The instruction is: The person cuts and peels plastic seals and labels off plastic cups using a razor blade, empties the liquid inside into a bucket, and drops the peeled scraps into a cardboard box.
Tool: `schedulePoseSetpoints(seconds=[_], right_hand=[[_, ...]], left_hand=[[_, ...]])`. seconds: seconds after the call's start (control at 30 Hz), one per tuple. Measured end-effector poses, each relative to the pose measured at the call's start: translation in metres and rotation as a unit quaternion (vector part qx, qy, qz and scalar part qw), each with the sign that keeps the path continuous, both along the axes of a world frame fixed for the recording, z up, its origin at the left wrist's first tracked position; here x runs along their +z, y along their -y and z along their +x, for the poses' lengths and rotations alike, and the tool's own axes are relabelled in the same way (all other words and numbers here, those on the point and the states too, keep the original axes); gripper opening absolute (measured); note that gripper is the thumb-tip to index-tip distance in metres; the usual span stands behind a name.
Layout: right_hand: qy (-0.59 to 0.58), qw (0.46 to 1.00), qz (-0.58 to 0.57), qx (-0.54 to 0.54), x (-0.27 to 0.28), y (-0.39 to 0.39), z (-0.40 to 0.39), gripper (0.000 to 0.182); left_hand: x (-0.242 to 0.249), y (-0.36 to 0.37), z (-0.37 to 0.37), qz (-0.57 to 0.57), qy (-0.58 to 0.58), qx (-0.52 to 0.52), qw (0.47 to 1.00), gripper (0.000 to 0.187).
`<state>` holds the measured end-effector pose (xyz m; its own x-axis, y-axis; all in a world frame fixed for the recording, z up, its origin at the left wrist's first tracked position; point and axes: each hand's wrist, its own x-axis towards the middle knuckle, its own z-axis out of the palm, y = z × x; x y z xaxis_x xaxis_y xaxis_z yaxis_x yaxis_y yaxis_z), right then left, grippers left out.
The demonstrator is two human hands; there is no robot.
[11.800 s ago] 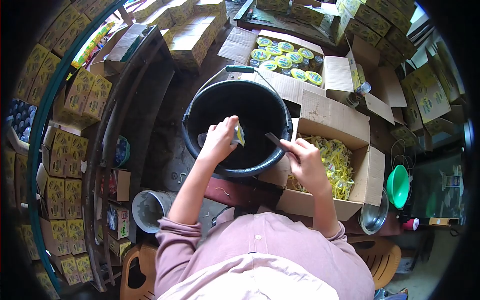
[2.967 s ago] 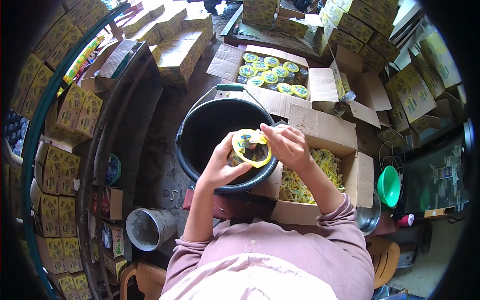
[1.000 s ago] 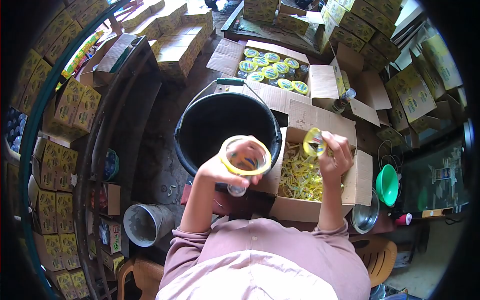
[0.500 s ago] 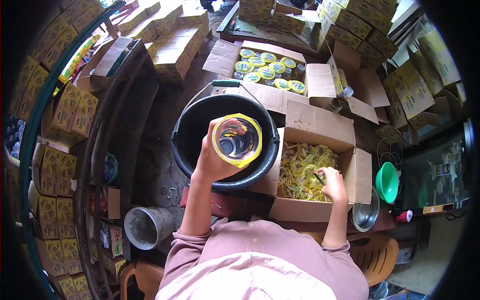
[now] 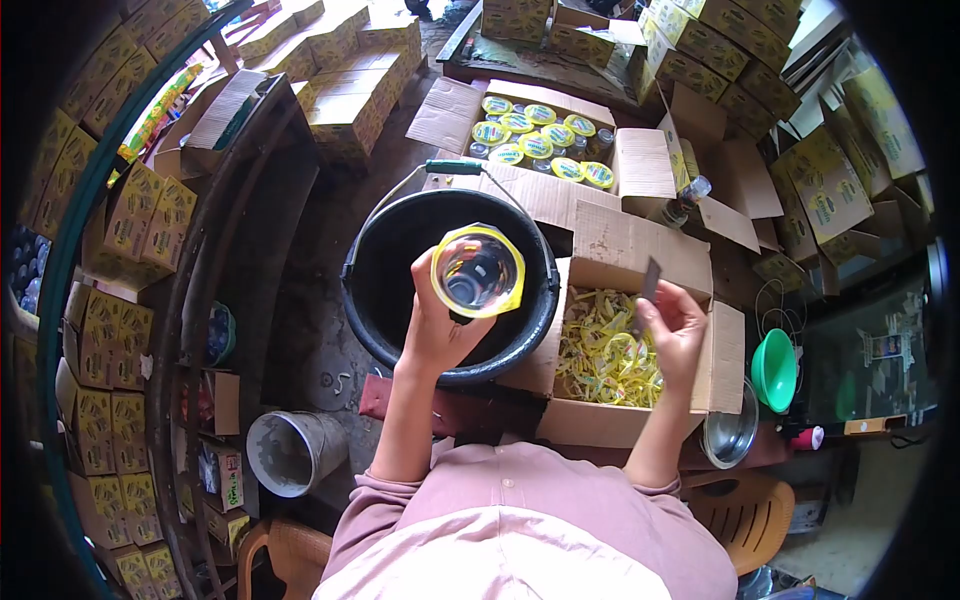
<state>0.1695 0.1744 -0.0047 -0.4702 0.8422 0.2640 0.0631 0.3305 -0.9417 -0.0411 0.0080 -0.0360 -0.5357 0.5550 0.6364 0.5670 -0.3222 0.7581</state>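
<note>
My left hand [image 5: 440, 335] is wrapped around a clear cup [image 5: 478, 272] with yellow film round its rim. The cup's round end faces up at me, above the black bucket [image 5: 390, 225]. Between the thumb and fingers of my right hand [image 5: 678, 330] is a dark flat blade [image 5: 650, 285], its tip pointing up and away. That hand is over a cardboard box [image 5: 640, 245] holding a heap of yellow film trimmings [image 5: 605, 345].
Behind the bucket stands an open carton [image 5: 555, 105] of cups with yellow lids. A green bowl [image 5: 773, 370] and a metal bowl [image 5: 730, 430] lie at the right. A grey bucket [image 5: 297, 453] sits at lower left. Printed cartons [image 5: 355, 90] are stacked around.
My right hand has risen from the trimmings with the blade, which now shows more fully. My left hand has moved slightly right and down with the cup and turned it a little.
</note>
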Motion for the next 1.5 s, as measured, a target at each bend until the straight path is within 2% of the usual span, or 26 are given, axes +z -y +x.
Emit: schedulePoseSetpoints(seconds=[0.13, 0.27, 0.33, 0.53, 0.97, 1.5], right_hand=[[-0.039, 0.992, 0.097, 0.071, 0.003, 0.033, -0.041, 0.019], [-0.072, 0.982, 0.155, 0.085, 0.002, 0.058, -0.064, 0.021], [-0.078, 0.974, 0.200, 0.076, 0.004, 0.067, -0.071, 0.022], [-0.114, 0.973, 0.200, 0.033, -0.002, 0.077, -0.083, 0.021], [-0.128, 0.960, 0.248, 0.010, -0.004, 0.089, -0.091, 0.023], [-0.120, 0.959, 0.257, 0.016, 0.000, 0.086, -0.088, 0.020]], left_hand=[[-0.001, -0.007, 0.007, 0.031, 0.001, 0.050, 0.998, 0.081], [0.002, -0.004, 0.012, 0.013, 0.100, 0.051, 0.994, 0.072], [0.002, -0.003, 0.012, -0.005, 0.079, 0.048, 0.996, 0.072], [0.001, 0.006, 0.021, 0.003, 0.105, 0.011, 0.994, 0.073], [0.014, 0.002, 0.037, 0.025, 0.149, 0.018, 0.988, 0.069], [0.011, 0.005, 0.036, 0.006, 0.120, 0.033, 0.992, 0.067]])
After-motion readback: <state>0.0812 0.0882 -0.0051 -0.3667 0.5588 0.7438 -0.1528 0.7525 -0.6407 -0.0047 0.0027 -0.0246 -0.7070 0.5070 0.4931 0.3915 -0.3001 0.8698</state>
